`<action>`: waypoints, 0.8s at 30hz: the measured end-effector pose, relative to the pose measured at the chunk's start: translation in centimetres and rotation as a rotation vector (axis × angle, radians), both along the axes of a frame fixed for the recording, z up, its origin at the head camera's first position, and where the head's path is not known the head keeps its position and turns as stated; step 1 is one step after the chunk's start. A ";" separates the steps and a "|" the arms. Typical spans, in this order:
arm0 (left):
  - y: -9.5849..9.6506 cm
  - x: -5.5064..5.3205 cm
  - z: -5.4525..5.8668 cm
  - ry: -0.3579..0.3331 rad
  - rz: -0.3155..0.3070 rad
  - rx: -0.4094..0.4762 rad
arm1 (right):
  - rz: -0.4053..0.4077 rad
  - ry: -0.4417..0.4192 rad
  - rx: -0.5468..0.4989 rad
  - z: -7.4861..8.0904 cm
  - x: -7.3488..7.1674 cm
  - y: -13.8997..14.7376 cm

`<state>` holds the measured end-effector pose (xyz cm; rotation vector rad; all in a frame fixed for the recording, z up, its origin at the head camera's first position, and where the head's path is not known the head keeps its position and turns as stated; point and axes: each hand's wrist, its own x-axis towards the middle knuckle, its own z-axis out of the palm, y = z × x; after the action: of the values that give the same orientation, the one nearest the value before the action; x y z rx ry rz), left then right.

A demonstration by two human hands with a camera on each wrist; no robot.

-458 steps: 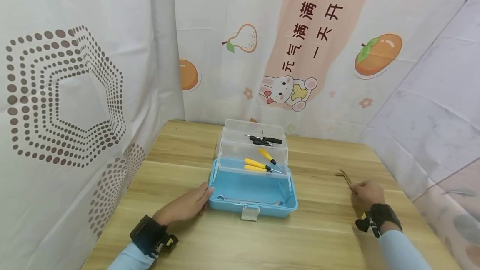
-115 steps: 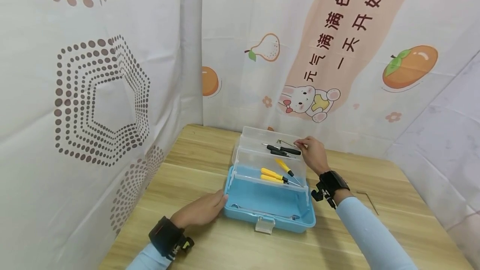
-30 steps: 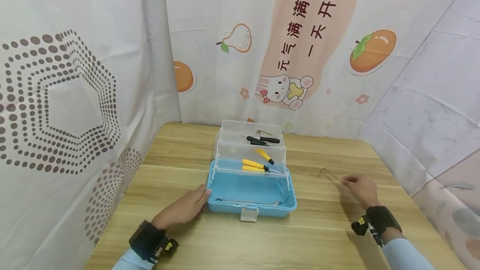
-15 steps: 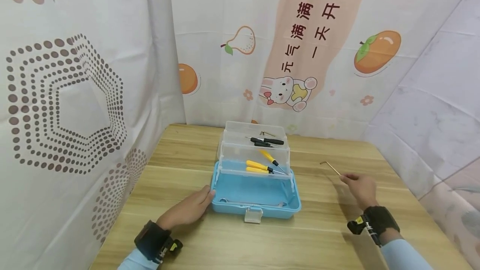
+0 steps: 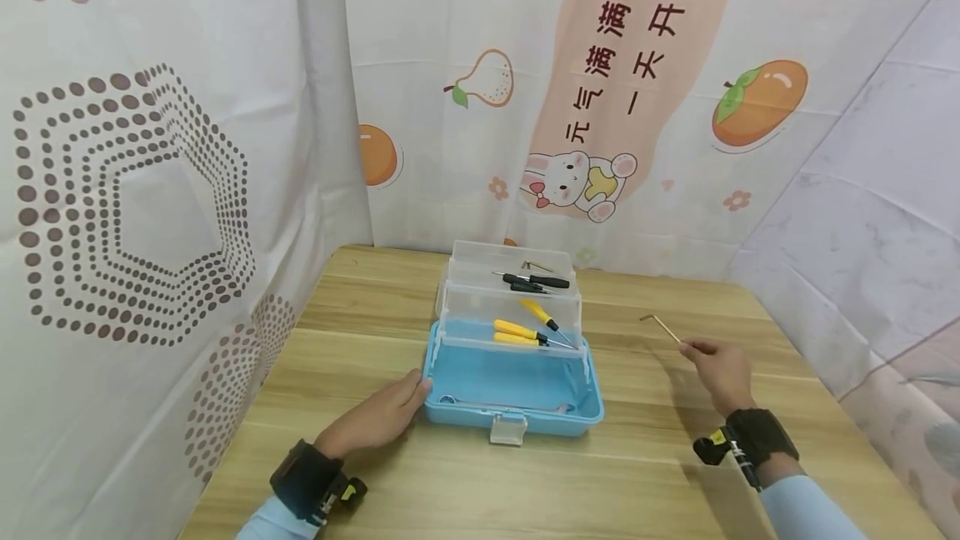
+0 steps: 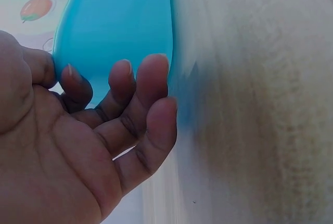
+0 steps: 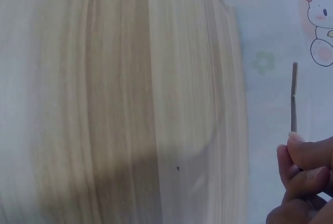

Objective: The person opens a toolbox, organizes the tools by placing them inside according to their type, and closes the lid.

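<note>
In the head view my right hand [image 5: 720,375] pinches one end of a brass-coloured hex key [image 5: 663,330] above the right side of the table. Its bent end points away, and the right wrist view shows the key [image 7: 294,96] rising from the thumb and fingers. My left hand [image 5: 378,417] holds the left wall of an open blue toolbox [image 5: 487,417]. In the left wrist view, bent fingers [image 6: 156,78] lie against the blue wall [image 6: 119,21], with the thumb at the rim. Another hex key [image 5: 537,266] lies in the toolbox's upper clear tray.
Black-handled screwdrivers [image 5: 550,282] share that upper tray. Yellow-handled screwdrivers [image 5: 519,329] lie in the lower tray [image 5: 465,307]. A wrench [image 5: 510,405] lies along the front of the toolbox floor. The wooden table [image 5: 360,307] meets hanging curtains behind and at both sides.
Since a few seconds ago, my right hand has left the upper tray, where a hex key now lies, and taken the other from the table, raising it slightly. My left hand stays at the toolbox.
</note>
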<state>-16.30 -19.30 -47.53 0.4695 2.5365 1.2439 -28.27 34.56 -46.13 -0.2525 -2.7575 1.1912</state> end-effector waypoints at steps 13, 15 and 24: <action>0.1 0.1 0.2 -0.020 0.008 0.021 | -0.017 0.034 0.026 1.0 -0.5 0.4; 0.1 0.1 0.2 -0.018 0.006 0.022 | -0.018 0.035 0.025 1.2 -0.6 0.2; 0.0 0.1 -0.1 -0.007 0.006 0.014 | 0.009 0.043 -0.008 1.9 -1.0 -1.1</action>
<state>-16.22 -19.34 -47.66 0.4601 2.5270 1.2644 -29.26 33.49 -44.19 -0.2135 -2.7203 1.1959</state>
